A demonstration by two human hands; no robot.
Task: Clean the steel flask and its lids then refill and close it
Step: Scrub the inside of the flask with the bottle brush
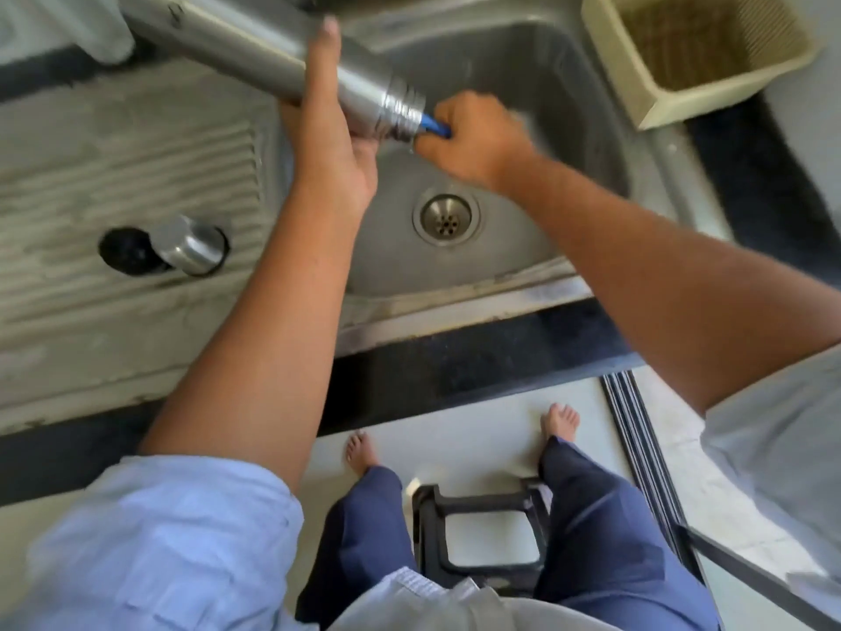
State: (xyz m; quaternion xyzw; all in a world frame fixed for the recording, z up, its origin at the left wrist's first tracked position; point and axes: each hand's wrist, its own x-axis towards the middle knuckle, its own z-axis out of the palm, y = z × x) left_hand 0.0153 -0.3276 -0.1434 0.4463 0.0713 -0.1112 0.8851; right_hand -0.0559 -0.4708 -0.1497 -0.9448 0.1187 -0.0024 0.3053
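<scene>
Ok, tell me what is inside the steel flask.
A blue handle runs into the mouth of the steel flask, gripped by the right hand. The flask wall hides its far end and any water.

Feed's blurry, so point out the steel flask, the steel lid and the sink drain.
steel flask (255, 45), head view, mid body.
steel lid (193, 245), head view, side wall.
sink drain (446, 219), head view, strainer centre.

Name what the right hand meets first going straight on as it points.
Probably the threaded mouth of the steel flask: the right hand, gripping a blue handle, points straight at it, nearly touching. Blur hides the exact gap.
</scene>
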